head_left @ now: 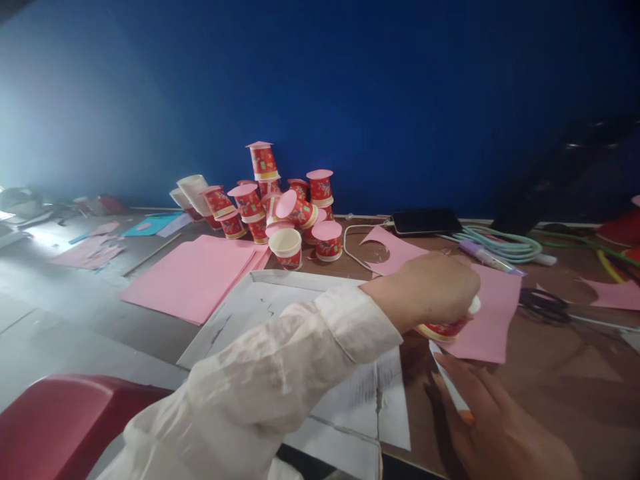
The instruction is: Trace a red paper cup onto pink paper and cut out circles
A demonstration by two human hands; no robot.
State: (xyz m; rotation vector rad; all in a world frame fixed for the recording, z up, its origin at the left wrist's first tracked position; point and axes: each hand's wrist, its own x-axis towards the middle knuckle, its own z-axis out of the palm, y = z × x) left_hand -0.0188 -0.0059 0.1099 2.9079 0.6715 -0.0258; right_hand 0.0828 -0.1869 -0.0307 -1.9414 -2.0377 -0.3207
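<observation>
Nearest, the right hand (pixel 500 413) was partly closed, a slim white item (pixel 450 381) with an orange end held between thumb and fingers. Just beyond, the left hand (pixel 440 287) was curled over a red cup (pixel 443 331) at the edge of a pink sheet (pixel 493 313); its fingertips were hidden, so its grip could not be told. Farther back, pink-topped cups (pixel 329 241) stood clustered before a blue wall (pixel 350 87).

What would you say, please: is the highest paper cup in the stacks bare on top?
No, a pink disc covers the top of the highest cup, its edge jutting past the cup's sides.
</observation>
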